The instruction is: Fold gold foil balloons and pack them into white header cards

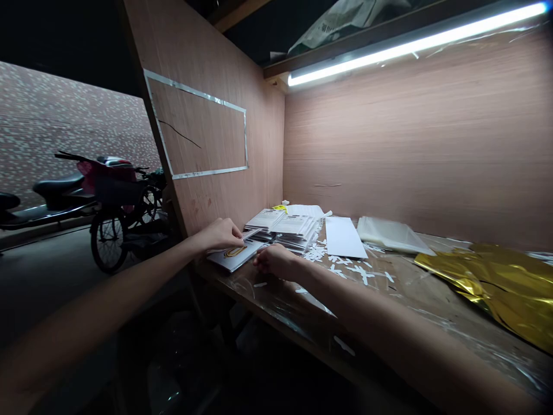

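Observation:
At the table's left edge lies a flat packet [242, 257] with a gold loop-shaped design on its pale face. My left hand [221, 234] is over its far side, fingers pinched together on a thin flat sheet [252, 233] seen nearly edge-on. My right hand [276, 262] is closed beside the packet's right edge, thumb against the curled fingers; whatever they grip is too small to make out. Just behind both hands stand piles of white printed packets [296, 226].
White paper strips [363, 274] are scattered over the wooden table [401, 282]. A white sheet [344, 236], clear plastic sleeves [391, 233] and crumpled gold foil [496, 282] lie to the right. A wooden panel [216, 115] rises at left; bikes [112, 196] stand beyond it.

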`<move>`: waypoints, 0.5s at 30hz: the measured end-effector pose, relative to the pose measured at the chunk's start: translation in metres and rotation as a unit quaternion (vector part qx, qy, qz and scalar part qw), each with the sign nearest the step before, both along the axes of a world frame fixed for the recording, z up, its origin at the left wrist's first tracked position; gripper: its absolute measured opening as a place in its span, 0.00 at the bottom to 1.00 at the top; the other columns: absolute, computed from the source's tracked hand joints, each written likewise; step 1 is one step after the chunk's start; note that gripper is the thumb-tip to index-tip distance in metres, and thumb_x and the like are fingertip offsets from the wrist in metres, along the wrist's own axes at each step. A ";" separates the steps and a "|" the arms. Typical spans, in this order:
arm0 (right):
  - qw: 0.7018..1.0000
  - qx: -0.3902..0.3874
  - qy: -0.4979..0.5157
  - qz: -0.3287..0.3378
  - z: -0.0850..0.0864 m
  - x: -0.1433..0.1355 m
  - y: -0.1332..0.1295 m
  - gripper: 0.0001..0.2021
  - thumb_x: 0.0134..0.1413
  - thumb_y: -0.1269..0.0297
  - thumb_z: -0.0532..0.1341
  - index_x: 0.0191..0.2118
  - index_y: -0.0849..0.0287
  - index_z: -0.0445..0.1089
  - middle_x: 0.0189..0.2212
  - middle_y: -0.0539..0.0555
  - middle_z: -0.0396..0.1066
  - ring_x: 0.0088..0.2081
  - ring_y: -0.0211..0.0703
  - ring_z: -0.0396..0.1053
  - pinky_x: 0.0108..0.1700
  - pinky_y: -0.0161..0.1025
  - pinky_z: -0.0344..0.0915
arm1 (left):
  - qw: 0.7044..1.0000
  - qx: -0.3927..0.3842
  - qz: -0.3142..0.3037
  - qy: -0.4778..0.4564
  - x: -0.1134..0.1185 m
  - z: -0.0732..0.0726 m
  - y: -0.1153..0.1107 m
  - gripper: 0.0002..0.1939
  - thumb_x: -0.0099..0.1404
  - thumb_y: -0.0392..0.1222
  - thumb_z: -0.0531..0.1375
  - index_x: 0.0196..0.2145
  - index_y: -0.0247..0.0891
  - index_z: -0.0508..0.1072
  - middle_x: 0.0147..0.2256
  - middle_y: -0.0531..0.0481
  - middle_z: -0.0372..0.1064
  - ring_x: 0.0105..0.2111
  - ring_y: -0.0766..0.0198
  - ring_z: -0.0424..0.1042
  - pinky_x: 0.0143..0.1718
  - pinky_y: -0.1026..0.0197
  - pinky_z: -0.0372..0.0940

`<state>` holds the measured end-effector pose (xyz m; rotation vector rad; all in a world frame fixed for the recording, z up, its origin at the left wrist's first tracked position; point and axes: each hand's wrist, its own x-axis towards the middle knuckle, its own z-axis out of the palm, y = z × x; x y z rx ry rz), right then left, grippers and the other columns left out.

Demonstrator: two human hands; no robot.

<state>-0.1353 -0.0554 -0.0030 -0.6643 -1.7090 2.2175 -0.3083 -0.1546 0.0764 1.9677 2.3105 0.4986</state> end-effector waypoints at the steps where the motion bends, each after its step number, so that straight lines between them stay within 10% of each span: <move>1: 1.000 -0.003 0.003 0.004 0.002 -0.001 -0.002 0.09 0.46 0.83 0.55 0.28 0.61 0.64 0.22 0.53 0.68 0.21 0.35 0.61 0.24 0.31 0.57 | 1.000 -0.005 0.001 -0.002 -0.001 -0.001 0.001 0.15 0.50 0.51 0.64 0.29 0.39 0.85 0.21 0.50 0.73 0.26 0.62 0.66 0.27 0.61 0.52; 10: 0.999 0.034 0.017 0.035 0.026 -0.005 -0.005 0.16 0.48 0.83 0.55 0.42 0.64 0.71 0.22 0.49 0.68 0.21 0.34 0.60 0.25 0.29 0.57 | 0.997 -0.038 0.025 0.057 0.004 -0.006 0.004 0.14 0.48 0.52 0.67 0.27 0.40 0.81 0.20 0.54 0.67 0.24 0.63 0.63 0.25 0.61 0.47; 15: 0.986 0.163 -0.036 -0.003 0.031 0.055 0.001 0.14 0.49 0.81 0.62 0.42 0.65 0.77 0.21 0.50 0.73 0.22 0.37 0.66 0.26 0.32 0.60 | 0.994 -0.053 -0.030 0.089 0.019 -0.013 0.002 0.13 0.50 0.52 0.67 0.23 0.40 0.77 0.20 0.54 0.68 0.24 0.62 0.66 0.26 0.64 0.49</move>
